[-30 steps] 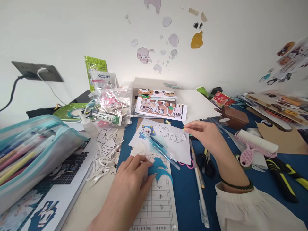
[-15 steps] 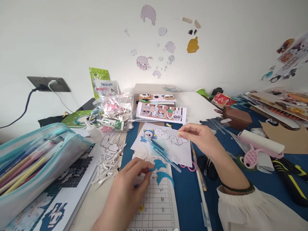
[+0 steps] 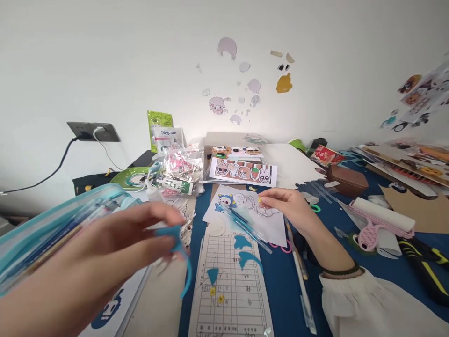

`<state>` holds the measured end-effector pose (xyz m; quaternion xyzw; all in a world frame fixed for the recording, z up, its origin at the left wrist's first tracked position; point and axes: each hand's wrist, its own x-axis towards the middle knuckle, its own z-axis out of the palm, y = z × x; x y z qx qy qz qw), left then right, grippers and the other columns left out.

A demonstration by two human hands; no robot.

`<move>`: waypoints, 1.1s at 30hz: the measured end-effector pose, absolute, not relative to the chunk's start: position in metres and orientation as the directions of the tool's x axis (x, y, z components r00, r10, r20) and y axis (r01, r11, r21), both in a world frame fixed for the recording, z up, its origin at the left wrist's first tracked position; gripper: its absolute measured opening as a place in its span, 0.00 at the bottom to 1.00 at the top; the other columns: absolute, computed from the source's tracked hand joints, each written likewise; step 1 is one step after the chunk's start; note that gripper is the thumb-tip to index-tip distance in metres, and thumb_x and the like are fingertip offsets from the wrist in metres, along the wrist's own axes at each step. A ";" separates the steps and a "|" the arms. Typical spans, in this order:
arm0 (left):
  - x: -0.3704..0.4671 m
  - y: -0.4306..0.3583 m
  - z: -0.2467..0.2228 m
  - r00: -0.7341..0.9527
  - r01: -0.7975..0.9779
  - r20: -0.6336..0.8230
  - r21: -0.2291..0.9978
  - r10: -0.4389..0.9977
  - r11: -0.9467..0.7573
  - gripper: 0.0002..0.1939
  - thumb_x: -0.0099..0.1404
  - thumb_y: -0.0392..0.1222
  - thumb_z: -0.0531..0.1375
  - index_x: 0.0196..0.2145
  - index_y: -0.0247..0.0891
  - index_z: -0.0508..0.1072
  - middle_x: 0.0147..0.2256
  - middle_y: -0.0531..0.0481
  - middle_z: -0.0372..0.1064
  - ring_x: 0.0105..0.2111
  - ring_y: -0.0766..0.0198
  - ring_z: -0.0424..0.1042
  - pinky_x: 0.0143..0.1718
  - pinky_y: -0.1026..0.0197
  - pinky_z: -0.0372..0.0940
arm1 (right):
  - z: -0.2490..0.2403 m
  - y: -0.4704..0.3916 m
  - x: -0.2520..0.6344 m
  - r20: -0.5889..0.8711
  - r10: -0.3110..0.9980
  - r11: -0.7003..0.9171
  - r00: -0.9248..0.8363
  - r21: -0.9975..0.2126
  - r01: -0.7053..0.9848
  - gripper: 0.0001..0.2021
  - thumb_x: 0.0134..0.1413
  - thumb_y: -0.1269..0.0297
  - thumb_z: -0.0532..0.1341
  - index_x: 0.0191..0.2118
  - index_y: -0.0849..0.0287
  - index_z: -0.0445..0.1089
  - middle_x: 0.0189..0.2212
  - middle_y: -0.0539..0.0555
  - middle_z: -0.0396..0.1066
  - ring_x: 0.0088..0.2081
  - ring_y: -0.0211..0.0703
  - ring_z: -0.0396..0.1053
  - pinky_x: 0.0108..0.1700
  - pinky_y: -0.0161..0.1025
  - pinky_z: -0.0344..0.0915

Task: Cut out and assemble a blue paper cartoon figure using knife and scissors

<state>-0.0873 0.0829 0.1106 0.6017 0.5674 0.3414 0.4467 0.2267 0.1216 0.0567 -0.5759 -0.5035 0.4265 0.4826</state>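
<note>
Paper cutouts dot the white wall above the cluttered desk. Before the pencil case point(image 3: 66, 224), your left hand point(image 3: 115, 248) pinches a curved blue cutout point(image 3: 187, 274) between thumb and fingers; its tail hangs free just left of the gridded sheet point(image 3: 231, 316). Three blue pieces point(image 3: 212, 275) and two yellow squares point(image 3: 220, 298) lie on that sheet, with bare grid around them. Your right hand point(image 3: 296, 210), thumb and forefinger pressed together, holds one yellow bit point(image 3: 260, 200) over the drawing point(image 3: 277, 222)'s right side.
</note>
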 end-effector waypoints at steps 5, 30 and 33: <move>-0.030 0.127 0.102 0.376 0.211 -0.328 0.941 0.867 0.264 0.13 0.44 0.43 0.67 0.31 0.40 0.76 0.27 0.54 0.70 0.29 0.62 0.70 0.33 0.62 0.64 | 0.056 0.135 0.196 0.019 0.999 0.016 0.032 -0.996 0.083 0.13 0.37 0.56 0.71 0.31 0.58 0.78 0.27 0.52 0.79 0.32 0.44 0.77 0.40 0.42 0.72; -0.010 0.134 0.049 0.647 0.206 -0.409 0.906 0.644 0.369 0.13 0.49 0.35 0.58 0.32 0.38 0.79 0.17 0.61 0.54 0.20 0.70 0.45 0.23 0.63 0.43 | 0.049 0.109 0.188 0.297 0.850 0.440 -0.435 -0.854 0.276 0.08 0.55 0.73 0.66 0.37 0.53 0.80 0.35 0.52 0.72 0.34 0.38 0.71 0.37 0.35 0.69; -0.010 0.133 0.052 0.665 0.223 -0.406 0.909 0.626 0.352 0.14 0.50 0.34 0.57 0.32 0.39 0.79 0.19 0.61 0.52 0.22 0.69 0.44 0.24 0.62 0.41 | 0.048 0.109 0.188 0.306 0.843 0.460 -0.442 -0.836 0.299 0.07 0.54 0.72 0.67 0.37 0.54 0.80 0.34 0.52 0.72 0.34 0.38 0.71 0.37 0.35 0.69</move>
